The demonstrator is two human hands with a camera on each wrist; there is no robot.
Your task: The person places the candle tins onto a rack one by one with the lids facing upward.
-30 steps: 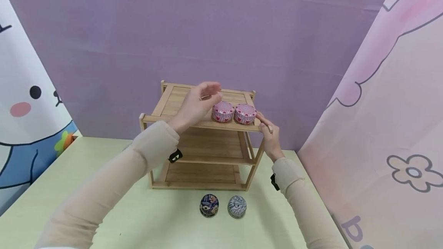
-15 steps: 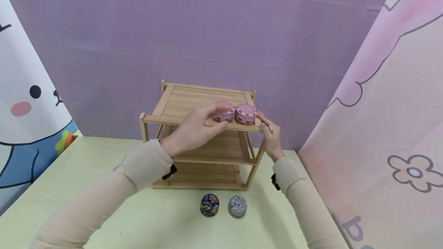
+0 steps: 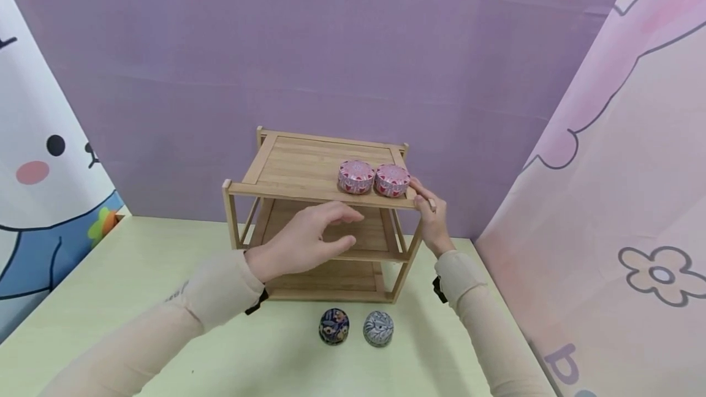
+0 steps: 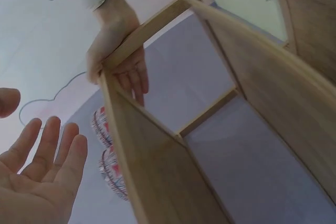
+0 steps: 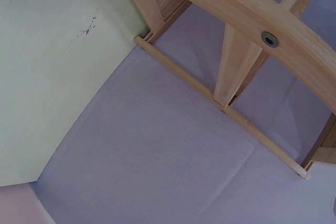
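Note:
A three-tier wooden shelf [image 3: 314, 189] stands against the purple backdrop. Two round pink patterned tins, the left tin [image 3: 356, 177] and the right tin [image 3: 392, 181], sit side by side near the front right of its top board. My right hand [image 3: 432, 216] grips the shelf's front right corner, thumb in front and fingers beyond, as the left wrist view also shows. In front of the middle tier my left hand [image 3: 306, 239] hovers with nothing in it, fingers and thumb apart. Below, on the table, lie a dark blue floral tin [image 3: 333, 326] and a grey leaf-patterned tin [image 3: 378, 329].
The pale green table [image 3: 182, 336] extends in front and to both sides of the shelf. Printed cloth walls rise at left [image 3: 49, 201] and right [image 3: 601, 201]. In the right wrist view the shelf's side frame [image 5: 236, 66] fills the upper right.
My left hand has come down from beside the left pink tin, passing in front of it, to before the middle tier. The right hand and all the tins stay put.

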